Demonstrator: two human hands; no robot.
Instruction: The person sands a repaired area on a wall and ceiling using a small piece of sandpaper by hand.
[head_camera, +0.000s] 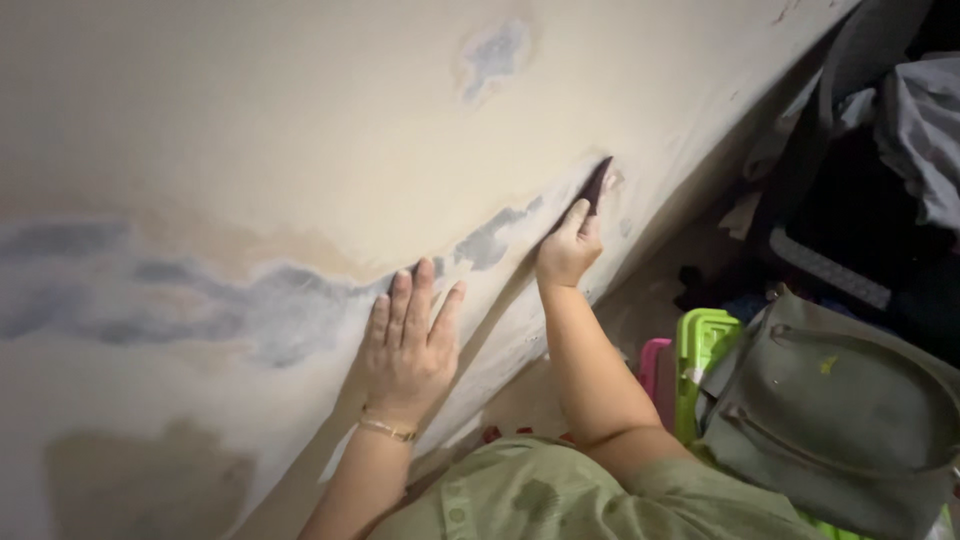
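Left hand (408, 345) flat on wall (250, 150), fingers spread, right hand (568, 250) outstretched, fingers gripping dark scraper (594, 187).

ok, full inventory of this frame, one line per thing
wall: one, cream with grey-blue patches where the paint is gone, fills the left and centre
scraper: one, dark, flat against the wall at upper centre, held in the right hand
bag: one, grey-green with zips, lower right
plastic bins: one bright green and one pink beside it, right of centre, partly under the bag
clothes pile: grey and dark fabric, upper right; count cannot be told
bracelet: one, gold, on the left wrist
left hand: open, palm flat on the wall
right hand: closed on the scraper, pressing it to the wall
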